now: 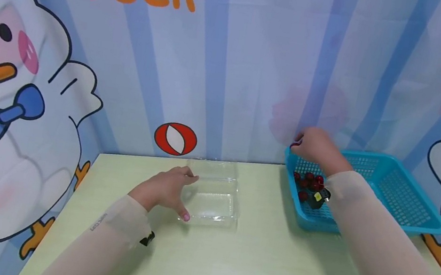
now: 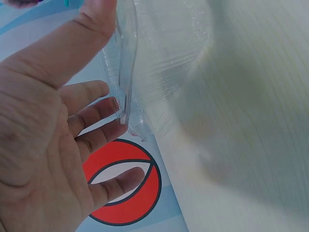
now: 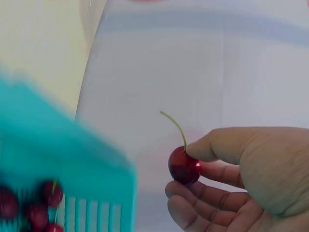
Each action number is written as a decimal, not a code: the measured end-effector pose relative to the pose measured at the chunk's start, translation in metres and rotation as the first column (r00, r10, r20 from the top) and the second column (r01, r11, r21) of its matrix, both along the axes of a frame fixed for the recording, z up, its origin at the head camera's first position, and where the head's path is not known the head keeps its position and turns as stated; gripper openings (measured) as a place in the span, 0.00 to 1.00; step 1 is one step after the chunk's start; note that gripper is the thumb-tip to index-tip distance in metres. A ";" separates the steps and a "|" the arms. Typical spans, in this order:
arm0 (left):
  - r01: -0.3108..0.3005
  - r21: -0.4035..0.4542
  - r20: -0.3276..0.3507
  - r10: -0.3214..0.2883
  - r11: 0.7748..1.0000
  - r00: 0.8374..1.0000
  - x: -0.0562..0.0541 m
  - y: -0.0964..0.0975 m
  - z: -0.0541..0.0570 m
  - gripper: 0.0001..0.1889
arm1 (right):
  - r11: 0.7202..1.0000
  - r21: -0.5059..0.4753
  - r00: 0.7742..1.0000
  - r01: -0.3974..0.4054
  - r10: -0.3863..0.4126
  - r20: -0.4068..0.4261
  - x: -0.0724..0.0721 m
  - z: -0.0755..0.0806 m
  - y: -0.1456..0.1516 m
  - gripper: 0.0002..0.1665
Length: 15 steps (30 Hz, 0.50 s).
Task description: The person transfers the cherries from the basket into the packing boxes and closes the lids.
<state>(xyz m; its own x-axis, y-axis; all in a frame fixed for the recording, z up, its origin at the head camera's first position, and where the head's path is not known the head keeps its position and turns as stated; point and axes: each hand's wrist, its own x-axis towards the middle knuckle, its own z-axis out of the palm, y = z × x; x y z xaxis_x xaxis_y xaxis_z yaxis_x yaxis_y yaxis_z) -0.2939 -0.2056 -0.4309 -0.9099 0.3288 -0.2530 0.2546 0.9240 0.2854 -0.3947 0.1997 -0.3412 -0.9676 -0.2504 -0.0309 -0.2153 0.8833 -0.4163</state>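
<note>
A dark red cherry (image 3: 182,166) with a curved green stem is pinched between the thumb and fingers of my right hand (image 1: 317,146). That hand is raised over the left back corner of a turquoise plastic basket (image 1: 420,205). Several more cherries (image 1: 309,181) lie inside, at the basket's left end. On the table to the left, a clear plastic box (image 1: 210,204) lies with its lid folded back toward the wall. My left hand (image 1: 165,189) is at the box's left side, thumb near the front corner and fairly straight fingers farther back, touching its edge.
The pale wooden table (image 1: 252,266) ends at the back against a blue-striped cloth (image 1: 246,79) with duck drawings. The basket's raised walls stand at the table's right side. A dark wrist camera (image 1: 317,198) overlaps the cherries in the head view.
</note>
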 end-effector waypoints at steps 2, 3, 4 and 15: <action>0.002 -0.005 -0.003 -0.002 1.000 1.000 0.000 0.001 0.000 0.65 | 1.000 -0.007 1.000 -0.024 0.024 0.010 0.005 0.000 -0.017 0.21; 0.005 -0.007 -0.006 -0.005 1.000 1.000 0.000 0.001 0.001 0.65 | 0.999 -0.012 0.999 -0.031 0.031 0.015 0.008 -0.001 -0.027 0.20; 0.006 -0.008 -0.006 -0.006 1.000 1.000 0.000 0.001 0.001 0.65 | 0.999 -0.012 0.999 -0.041 0.041 0.021 0.012 -0.002 -0.036 0.19; 0.004 -0.025 0.002 -0.004 1.000 1.000 -0.003 0.005 0.001 0.64 | 0.938 0.012 0.938 -0.346 0.346 0.028 0.047 -0.035 -0.123 0.10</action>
<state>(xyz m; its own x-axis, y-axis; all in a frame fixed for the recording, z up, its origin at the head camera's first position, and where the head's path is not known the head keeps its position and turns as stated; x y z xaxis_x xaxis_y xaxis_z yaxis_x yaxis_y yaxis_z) -0.2964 -0.2007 -0.4303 -0.9083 0.3256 -0.2628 0.2574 0.9300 0.2623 -0.3479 0.0767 -0.3766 -0.8201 -0.5691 -0.0605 -0.4988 0.7626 -0.4118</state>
